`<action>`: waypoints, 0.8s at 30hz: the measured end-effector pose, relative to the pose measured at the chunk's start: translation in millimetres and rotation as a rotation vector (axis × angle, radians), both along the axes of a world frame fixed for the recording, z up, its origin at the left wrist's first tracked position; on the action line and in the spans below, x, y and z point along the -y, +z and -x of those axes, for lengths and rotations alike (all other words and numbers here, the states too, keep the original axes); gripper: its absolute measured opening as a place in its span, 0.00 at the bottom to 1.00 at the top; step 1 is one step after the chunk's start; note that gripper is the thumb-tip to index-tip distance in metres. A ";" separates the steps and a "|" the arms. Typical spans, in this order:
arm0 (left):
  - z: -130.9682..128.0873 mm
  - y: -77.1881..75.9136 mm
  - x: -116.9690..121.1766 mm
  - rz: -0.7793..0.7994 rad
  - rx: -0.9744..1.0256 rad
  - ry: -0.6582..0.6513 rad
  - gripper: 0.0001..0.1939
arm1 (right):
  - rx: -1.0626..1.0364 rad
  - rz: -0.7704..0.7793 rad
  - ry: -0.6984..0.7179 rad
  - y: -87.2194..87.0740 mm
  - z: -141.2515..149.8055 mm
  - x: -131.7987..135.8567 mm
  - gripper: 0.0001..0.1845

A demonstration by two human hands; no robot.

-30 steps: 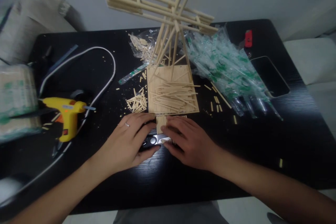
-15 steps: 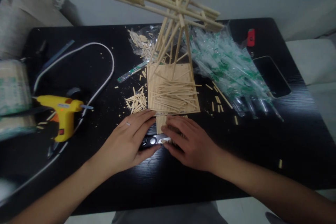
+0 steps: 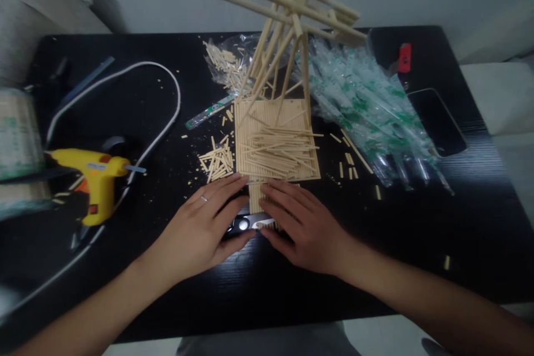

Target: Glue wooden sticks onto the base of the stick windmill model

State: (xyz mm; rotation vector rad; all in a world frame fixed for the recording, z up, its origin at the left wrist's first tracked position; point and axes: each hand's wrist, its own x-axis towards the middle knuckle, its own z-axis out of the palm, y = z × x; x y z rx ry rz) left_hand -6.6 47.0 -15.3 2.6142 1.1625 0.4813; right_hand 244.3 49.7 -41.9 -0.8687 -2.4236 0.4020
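Observation:
My left hand (image 3: 200, 225), a ring on one finger, lies with its fingers stretched out and apart. Its fingertips touch the near edge of a square panel of wooden sticks (image 3: 242, 158), and its thumb is at a pair of scissors (image 3: 243, 225). Opposite it, my right hand (image 3: 298, 222) rests with spread fingers over a smaller row of sticks (image 3: 256, 198), its thumb by the scissor blade. The hand hides much of this row. On the square panel is a pile of loose sticks (image 3: 277, 150). Behind it stands a windmill-like stick structure (image 3: 297, 25).
At left lies a yellow glue gun (image 3: 99, 178) with a white cable (image 3: 178, 94). Cut stick pieces (image 3: 219, 161) are left of the panel. Clear green-printed wrappers (image 3: 362, 100), a phone (image 3: 438, 122) and a red object (image 3: 404, 58) lie at right on the black table (image 3: 400, 245).
The camera view has shifted slightly. Fingers of my right hand have moved a little over the small row of sticks; my left hand stays nearly still.

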 end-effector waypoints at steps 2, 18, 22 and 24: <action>-0.5 -0.3 0.0 -0.004 0.001 -0.005 0.20 | 0.002 0.008 0.001 0.1 0.1 -0.1 0.19; -1.1 0.5 1.4 -0.003 -0.008 0.002 0.20 | -0.043 0.068 -0.005 -2.2 -1.4 1.1 0.20; -0.8 0.2 1.7 0.007 -0.020 0.002 0.21 | -0.044 0.075 -0.013 -1.4 -1.3 1.2 0.20; -0.8 0.0 1.5 0.007 -0.035 -0.014 0.22 | -0.041 0.075 -0.015 -0.7 -1.2 1.0 0.20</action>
